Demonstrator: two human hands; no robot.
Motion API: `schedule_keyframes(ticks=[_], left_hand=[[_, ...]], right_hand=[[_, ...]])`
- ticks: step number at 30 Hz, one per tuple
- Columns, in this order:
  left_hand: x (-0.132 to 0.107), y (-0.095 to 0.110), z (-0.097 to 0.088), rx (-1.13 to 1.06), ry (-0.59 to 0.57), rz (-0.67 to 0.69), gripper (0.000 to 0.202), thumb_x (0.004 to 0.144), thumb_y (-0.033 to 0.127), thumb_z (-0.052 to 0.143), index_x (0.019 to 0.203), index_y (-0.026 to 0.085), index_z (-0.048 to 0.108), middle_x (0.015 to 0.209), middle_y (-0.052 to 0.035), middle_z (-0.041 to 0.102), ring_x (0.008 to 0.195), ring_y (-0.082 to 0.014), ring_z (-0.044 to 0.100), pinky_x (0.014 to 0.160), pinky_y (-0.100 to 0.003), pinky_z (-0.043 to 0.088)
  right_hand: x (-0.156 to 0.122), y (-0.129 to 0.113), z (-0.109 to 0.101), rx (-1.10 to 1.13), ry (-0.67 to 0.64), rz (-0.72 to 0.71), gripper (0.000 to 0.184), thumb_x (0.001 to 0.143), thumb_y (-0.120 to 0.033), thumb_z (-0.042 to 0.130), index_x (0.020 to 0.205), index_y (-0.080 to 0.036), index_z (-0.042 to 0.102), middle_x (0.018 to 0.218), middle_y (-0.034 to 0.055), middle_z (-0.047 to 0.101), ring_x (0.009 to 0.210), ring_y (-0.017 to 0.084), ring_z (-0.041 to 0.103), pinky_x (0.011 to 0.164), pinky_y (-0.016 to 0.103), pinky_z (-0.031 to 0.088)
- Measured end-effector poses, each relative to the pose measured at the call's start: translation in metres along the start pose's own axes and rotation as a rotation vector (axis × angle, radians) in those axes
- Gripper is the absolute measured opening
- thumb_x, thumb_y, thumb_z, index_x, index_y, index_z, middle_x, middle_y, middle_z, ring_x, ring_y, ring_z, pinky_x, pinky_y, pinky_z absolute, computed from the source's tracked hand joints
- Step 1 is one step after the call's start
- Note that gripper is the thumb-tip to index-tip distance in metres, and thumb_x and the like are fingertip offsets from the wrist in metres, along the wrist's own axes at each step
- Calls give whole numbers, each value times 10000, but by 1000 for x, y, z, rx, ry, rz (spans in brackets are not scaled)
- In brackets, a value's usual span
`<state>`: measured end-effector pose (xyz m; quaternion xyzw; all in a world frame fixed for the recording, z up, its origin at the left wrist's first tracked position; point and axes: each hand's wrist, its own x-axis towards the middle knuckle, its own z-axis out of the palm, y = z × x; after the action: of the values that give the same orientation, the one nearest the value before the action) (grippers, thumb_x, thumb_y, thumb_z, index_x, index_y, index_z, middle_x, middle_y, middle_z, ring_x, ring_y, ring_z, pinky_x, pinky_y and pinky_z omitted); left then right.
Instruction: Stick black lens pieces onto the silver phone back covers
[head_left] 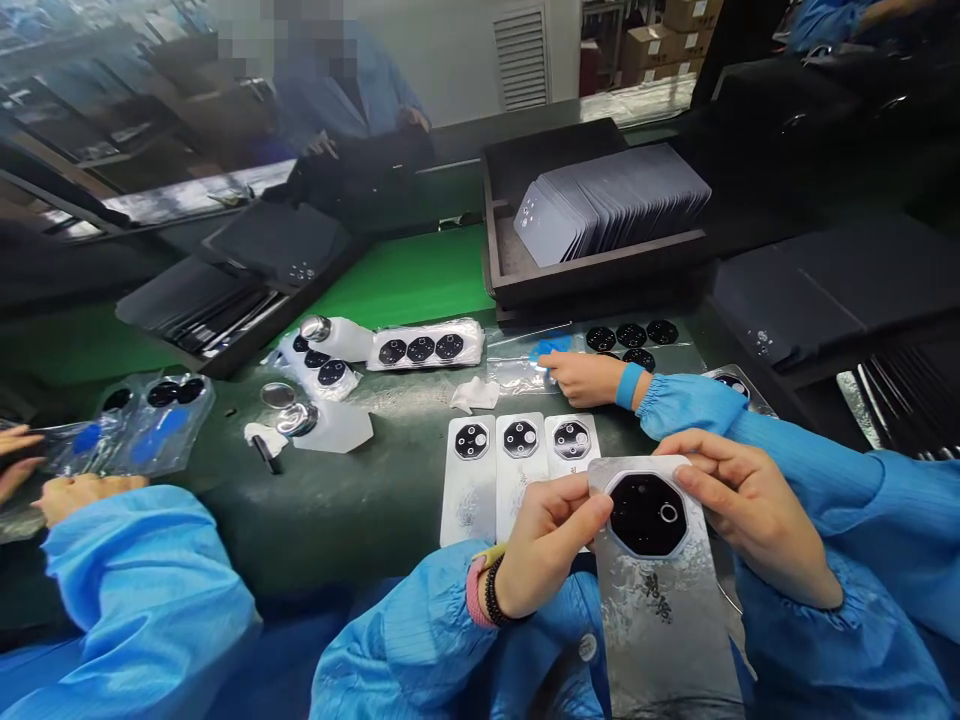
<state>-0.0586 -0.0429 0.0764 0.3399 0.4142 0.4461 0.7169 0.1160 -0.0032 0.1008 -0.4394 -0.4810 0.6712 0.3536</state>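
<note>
Between both hands I hold a silvery phone back cover (664, 640) with a black octagonal camera lens plate (646, 515) near its top. My left hand (551, 540) pinches the upper left edge, thumb beside the lens plate. My right hand (757, 510) grips the upper right corner, its thumb on the front. Just beyond my left hand, three similar phone back covers (469, 490) lie side by side on the dark green table (330, 530), the nearer parts of some hidden by my hand and the held cover.
A co-worker's hand (592, 380) touches blue film (551, 347) on clear plastic near loose black lens plates (631, 335). Another person's hand (90, 492) is at left. A black tray (600, 285) of dark panels stands behind. Two metal-topped bottles (334, 428) and a white cloth (475, 394) lie nearby.
</note>
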Motion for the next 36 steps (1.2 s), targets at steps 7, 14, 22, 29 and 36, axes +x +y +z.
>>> schedule_keyframes(ticks=[7, 14, 22, 29, 36], left_hand=[[-1, 6, 1, 85, -48, 72, 537, 753, 647, 652, 613, 141, 539, 541, 51, 349, 508, -63, 285, 482, -224, 225], [-2, 5, -1, 188, -61, 130, 534, 796, 637, 601, 579, 162, 487, 537, 45, 333, 526, -80, 294, 491, -243, 236], [-2, 8, -2, 235, -37, 146, 528, 788, 635, 607, 638, 132, 660, 566, 3, 470, 542, -99, 373, 506, -245, 304], [-3, 5, 0, 184, 2, 76, 580, 736, 667, 645, 506, 149, 524, 501, 37, 344, 515, -84, 308, 490, -248, 250], [-1, 5, 2, 91, -16, 6, 574, 712, 657, 677, 496, 167, 471, 502, 38, 350, 494, -78, 303, 483, -256, 233]], right_hand=[[-2, -5, 2, -58, 0, -10, 407, 734, -591, 700, 790, -191, 655, 539, -22, 581, 463, 99, 497, 410, 211, 387], [-4, -5, 1, -174, 30, -94, 461, 733, -655, 661, 724, -194, 649, 497, -30, 548, 422, 94, 467, 382, 213, 370], [-11, -9, 4, -374, 55, -246, 409, 816, -601, 597, 690, -226, 699, 505, -8, 582, 444, 114, 521, 398, 212, 416], [-7, -3, 3, -325, 17, -169, 346, 792, -536, 630, 692, -207, 663, 500, -14, 552, 423, 105, 489, 362, 208, 372], [-5, -5, 5, -149, 5, -56, 314, 754, -506, 690, 690, -204, 629, 539, -20, 555, 449, 95, 480, 388, 201, 382]])
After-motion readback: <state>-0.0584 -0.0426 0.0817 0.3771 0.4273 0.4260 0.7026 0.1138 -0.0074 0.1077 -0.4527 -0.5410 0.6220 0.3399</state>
